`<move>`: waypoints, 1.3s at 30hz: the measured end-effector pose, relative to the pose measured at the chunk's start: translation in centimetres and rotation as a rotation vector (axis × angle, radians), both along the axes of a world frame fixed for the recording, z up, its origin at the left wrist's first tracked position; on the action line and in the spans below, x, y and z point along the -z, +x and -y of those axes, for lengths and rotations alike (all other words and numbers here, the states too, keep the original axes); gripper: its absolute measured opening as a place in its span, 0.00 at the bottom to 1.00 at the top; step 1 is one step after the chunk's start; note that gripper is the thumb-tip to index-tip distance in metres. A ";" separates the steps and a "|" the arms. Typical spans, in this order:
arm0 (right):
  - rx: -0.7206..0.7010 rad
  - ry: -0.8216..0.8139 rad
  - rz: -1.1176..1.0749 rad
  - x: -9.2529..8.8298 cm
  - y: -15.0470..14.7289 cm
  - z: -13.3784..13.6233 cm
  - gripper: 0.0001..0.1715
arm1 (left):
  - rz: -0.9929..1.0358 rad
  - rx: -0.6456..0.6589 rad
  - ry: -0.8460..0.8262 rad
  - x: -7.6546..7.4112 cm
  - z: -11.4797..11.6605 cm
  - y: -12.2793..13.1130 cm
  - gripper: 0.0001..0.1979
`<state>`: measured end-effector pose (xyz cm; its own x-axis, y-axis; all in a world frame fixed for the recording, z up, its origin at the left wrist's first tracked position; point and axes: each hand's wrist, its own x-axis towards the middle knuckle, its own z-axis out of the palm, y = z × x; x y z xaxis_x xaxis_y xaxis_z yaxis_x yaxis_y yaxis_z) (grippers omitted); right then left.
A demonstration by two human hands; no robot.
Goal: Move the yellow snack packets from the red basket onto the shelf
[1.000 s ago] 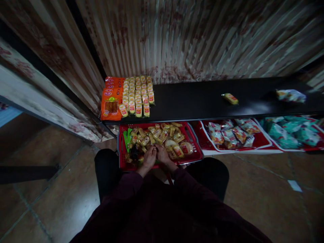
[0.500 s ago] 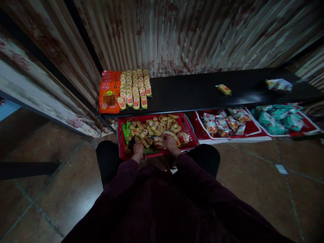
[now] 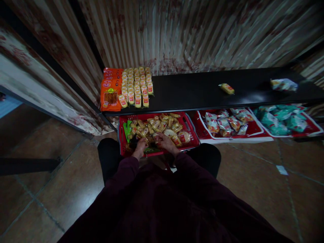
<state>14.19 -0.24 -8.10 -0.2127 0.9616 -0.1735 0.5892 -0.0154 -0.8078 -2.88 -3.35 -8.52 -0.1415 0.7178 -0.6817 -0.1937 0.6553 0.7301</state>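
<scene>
Red plastic basket [image 3: 194, 136] on the floor, tucked partly under the black desk [image 3: 197, 94] — filled with small yellow snack packets [image 3: 162, 126], loose and heaped. Both my hands are down in it, at its near edge.

Left hand [image 3: 140, 145]: fingers curled down into the packets at the basket's left side, beside a green wrapper [image 3: 127, 130]. Whether they pinch one packet or only rest on the heap, I cannot tell — too dim and too small.

Right hand [image 3: 165, 141]: fingers spread a little over the packets near the basket's middle, touching them; a grip cannot be made out.

On the desk, far left: rows of the same yellow packets [image 3: 136, 88] laid neatly side by side, touching a stack of orange packs [image 3: 110, 95] at the desk's end.

On the desk, further right: one single yellow packet [image 3: 227, 88], well apart from the rows; a pale crumpled bag [image 3: 283, 84] near the far right.

Under the desk, right of the basket: a red tray with white-and-red bags [image 3: 227, 123], then another with teal bags [image 3: 280, 119].

Backdrop: corrugated sheet wall [image 3: 189, 33]. Floor: brown tiles [image 3: 50, 189].
</scene>
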 end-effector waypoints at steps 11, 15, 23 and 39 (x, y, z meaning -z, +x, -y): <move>-0.031 -0.071 0.410 -0.7 0.5 -0.3 0.15 | -0.070 0.157 -0.017 -0.4 0.0 0.6 0.09; -0.217 -0.137 0.510 -1.6 -0.1 0.1 0.22 | -0.076 0.234 -0.049 -0.2 0.1 1.0 0.08; -0.322 -0.097 0.641 -2.6 -0.7 0.2 0.21 | 0.015 0.341 0.032 -0.2 0.1 0.8 0.17; -0.425 -0.032 0.594 -0.4 -2.9 -0.4 0.19 | -0.769 0.161 0.139 -1.0 -6.2 -4.9 0.13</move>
<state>11.34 0.12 -7.72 -0.4279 0.8091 -0.4027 0.8882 0.2939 -0.3532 -7.79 2.84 -7.48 -0.4229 0.8408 -0.3380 0.4867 0.5254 0.6979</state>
